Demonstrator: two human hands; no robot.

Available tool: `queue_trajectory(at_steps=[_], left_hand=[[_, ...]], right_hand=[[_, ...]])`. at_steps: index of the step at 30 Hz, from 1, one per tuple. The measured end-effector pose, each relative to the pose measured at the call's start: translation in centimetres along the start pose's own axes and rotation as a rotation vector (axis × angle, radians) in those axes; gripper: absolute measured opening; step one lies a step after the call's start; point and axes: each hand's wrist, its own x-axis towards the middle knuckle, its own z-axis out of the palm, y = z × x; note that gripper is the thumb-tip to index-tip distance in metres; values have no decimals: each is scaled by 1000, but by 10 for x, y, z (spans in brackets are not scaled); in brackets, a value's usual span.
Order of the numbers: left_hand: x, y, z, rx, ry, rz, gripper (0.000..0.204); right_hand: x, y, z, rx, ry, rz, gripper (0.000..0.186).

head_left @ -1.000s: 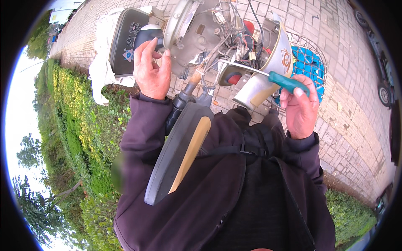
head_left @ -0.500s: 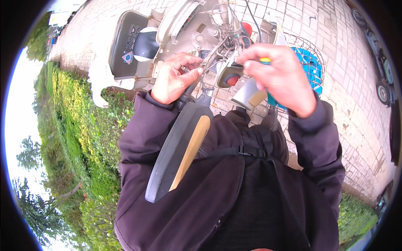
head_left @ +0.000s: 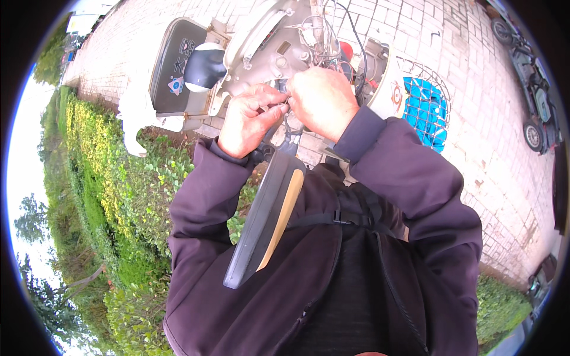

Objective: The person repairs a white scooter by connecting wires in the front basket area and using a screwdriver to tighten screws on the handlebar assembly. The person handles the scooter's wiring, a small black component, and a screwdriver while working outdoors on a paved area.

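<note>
My left hand [head_left: 252, 118] is closed, thumb and forefinger pinching a thin wire end in front of an opened-up scooter. My right hand [head_left: 323, 101] meets it at the fingertips, its fingers bent inward around the same spot. The back of the right hand hides most of what it grips. Beyond the hands, a tangle of thin wires [head_left: 320, 50] hangs from the exposed front of the pale scooter body [head_left: 282, 59]. Close before my chest stands a long black piece with a tan edge [head_left: 267, 219].
A wire basket [head_left: 448, 110] with blue material in it is on the right. To the left lie a dark panel with stickers [head_left: 172, 71] and a dark rounded piece with white sides [head_left: 205, 66]. A hedge [head_left: 113, 190] borders the paving [head_left: 475, 148]; vehicles stand far right.
My right hand has swung left and inward to join the left hand at the wires. The yellow-green item seen at it before is now out of sight. The left hand has barely moved.
</note>
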Motion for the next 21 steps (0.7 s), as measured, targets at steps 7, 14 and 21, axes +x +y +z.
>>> queue_trajectory(at_steps=[7,14,21], left_hand=[[-10,20,-9,137,-17,-100,29],[-121,12,-36,84,916,-264,29],[-250,19,192,-219,1640,-748,31]], right_hand=[[-4,-7,-21,-5,-66,-31,18],[-73,58,-136,421,67,-119,16],[-204,222,-170,597,-59,258,11]])
